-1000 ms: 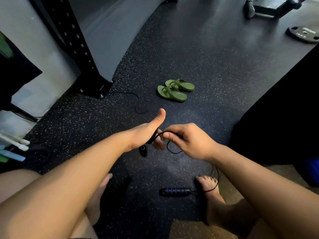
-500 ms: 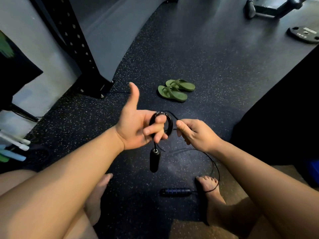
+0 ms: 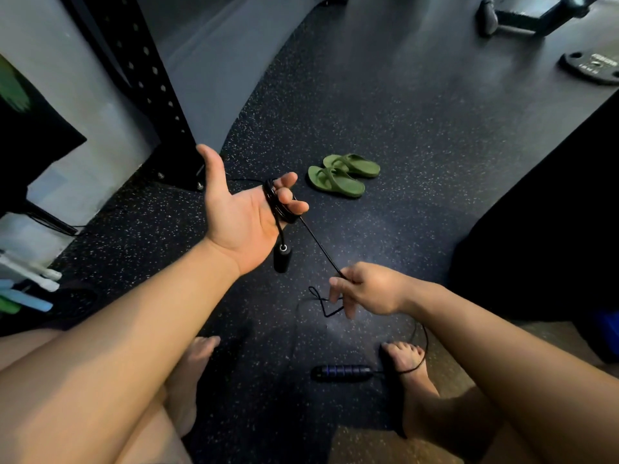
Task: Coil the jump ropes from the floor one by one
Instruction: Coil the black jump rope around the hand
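Note:
A thin black jump rope (image 3: 320, 247) is wound in several turns around the fingers of my left hand (image 3: 243, 212), palm up, thumb raised. One short black handle (image 3: 281, 259) dangles below that palm. The cord runs taut down to my right hand (image 3: 365, 291), which pinches it. Below the right hand the cord kinks, loops over my right foot (image 3: 407, 361) and ends at the second handle (image 3: 341, 373), black with blue rings, lying on the floor.
Green flip-flops (image 3: 341, 175) lie on the speckled rubber floor beyond my hands. A black rack upright (image 3: 147, 92) stands at left with another thin cord near its base. A weight plate (image 3: 593, 67) and dumbbell (image 3: 485, 16) sit far right. A dark block (image 3: 549, 212) fills the right side.
My left hand turned palm up and moved away with the coil on its fingers. My right hand slid down the cord toward me, pulling it taut.

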Motion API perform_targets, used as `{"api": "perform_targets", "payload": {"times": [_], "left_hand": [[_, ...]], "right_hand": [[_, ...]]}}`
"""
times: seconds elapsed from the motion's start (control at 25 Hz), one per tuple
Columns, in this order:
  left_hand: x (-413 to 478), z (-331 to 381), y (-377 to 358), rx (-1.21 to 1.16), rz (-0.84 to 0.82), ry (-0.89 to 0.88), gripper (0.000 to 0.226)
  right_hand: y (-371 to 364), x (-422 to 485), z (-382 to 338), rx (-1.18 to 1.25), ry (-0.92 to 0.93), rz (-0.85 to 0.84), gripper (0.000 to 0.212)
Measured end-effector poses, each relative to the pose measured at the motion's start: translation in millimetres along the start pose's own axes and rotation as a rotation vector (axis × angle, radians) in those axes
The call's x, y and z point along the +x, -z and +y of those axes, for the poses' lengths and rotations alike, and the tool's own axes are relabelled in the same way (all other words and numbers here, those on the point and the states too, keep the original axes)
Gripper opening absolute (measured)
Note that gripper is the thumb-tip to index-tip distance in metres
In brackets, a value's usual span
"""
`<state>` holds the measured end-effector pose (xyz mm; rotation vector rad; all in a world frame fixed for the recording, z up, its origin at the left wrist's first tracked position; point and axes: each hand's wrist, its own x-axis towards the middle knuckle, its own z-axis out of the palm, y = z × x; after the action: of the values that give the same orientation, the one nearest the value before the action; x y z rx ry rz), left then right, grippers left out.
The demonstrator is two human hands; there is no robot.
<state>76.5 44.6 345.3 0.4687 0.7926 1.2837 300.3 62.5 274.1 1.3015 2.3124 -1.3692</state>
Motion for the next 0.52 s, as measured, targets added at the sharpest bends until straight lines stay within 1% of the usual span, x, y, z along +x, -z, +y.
{"api": "perform_targets", "payload": {"times": [0.16,0.24,0.32,0.4,0.48,0.52], "left_hand": [[0,-4,0,0.033,0.031,-0.010,0.119],[2,-5,2,0.041,0.059,-0.031,0.119],[5,-7,3,0.084,0.101,-0.058,0.118],[9,-12,4,0.229,0.172,-0.068,0.116],[12,-23,5,0.480,0.225,-0.027,0.113],[12,-27,5,0.631,0.222,0.014,0.115]], "right_hand": [[-1,0,1,-0.084,0.004,-0.096,0.037],[-3,-2,-2,-0.091,0.020,-0.142,0.034],[-4,-6,-9,-0.076,0.055,-0.152,0.034],[-4,-12,-19,-0.076,0.116,-0.136,0.033],[-2,-18,-29,-0.092,0.175,-0.101,0.033],[0,-20,-32,-0.101,0.203,-0.065,0.034]]}}
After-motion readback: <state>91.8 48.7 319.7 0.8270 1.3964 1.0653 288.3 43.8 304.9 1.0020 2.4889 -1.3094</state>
